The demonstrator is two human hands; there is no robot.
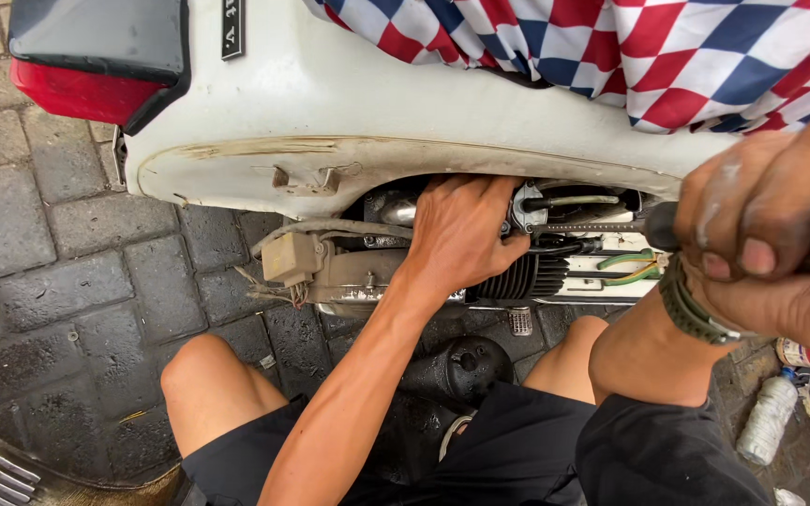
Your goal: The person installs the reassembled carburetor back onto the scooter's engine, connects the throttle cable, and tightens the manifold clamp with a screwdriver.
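Above the left hand (457, 234) hangs the scooter's white body panel (330, 122), finned cylinder (522, 276) just right of it; fingers reach inside, grip hidden. The right hand (771, 234) is closed around a long tool (602, 228), its shaft lying sideways, tip toward the left hand.

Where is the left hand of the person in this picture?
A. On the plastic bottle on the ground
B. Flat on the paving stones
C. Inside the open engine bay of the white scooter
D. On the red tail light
C: the left hand reaches under the white scooter body into the open engine bay, beside the finned cylinder, while the right hand holds a dark-handled tool.
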